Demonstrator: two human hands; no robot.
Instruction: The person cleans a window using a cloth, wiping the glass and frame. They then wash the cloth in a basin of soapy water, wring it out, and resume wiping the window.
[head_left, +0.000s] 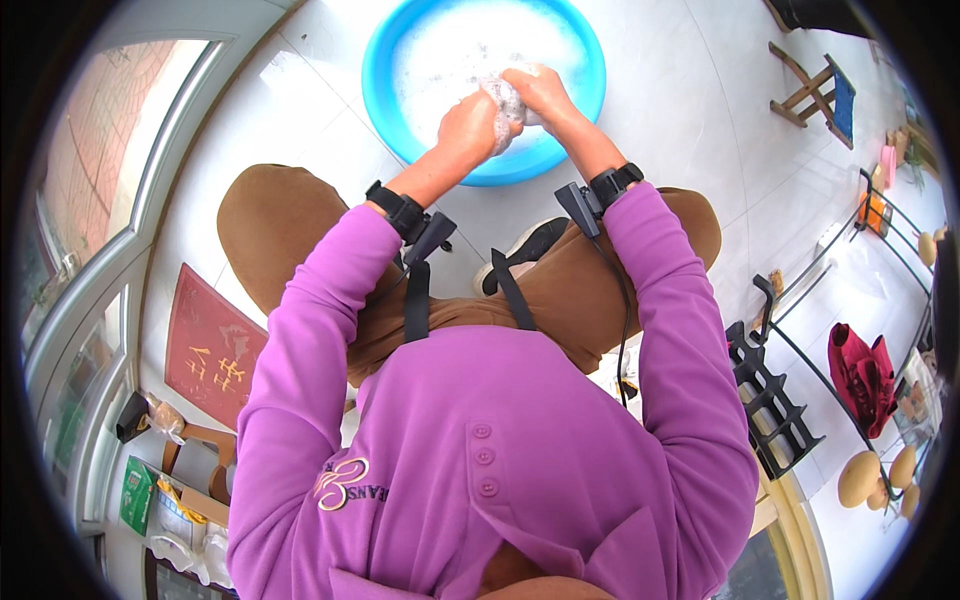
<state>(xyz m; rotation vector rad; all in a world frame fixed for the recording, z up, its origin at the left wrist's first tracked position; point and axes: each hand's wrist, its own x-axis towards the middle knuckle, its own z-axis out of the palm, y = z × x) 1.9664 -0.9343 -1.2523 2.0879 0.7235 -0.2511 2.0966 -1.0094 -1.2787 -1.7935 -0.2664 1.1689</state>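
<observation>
A round blue basin (581, 146) stands on the tiled floor in front of my knees, filled with white, foamy water. Over its near half, both hands meet around a foam-covered wet item (508, 101), possibly a cloth; suds hide most of it. My left hand (469, 127) grips its left side with the fingers curled in. Gripping it from the right and slightly farther away is my right hand (541, 91). Each wrist carries a black strap with a small device.
A folding stool (817, 94) with a blue seat stands at the far right. On the right is a black metal rack (810, 367) near a dark red bag (862, 379). A red mat (214, 345) lies left, beside a glazed door (139, 202).
</observation>
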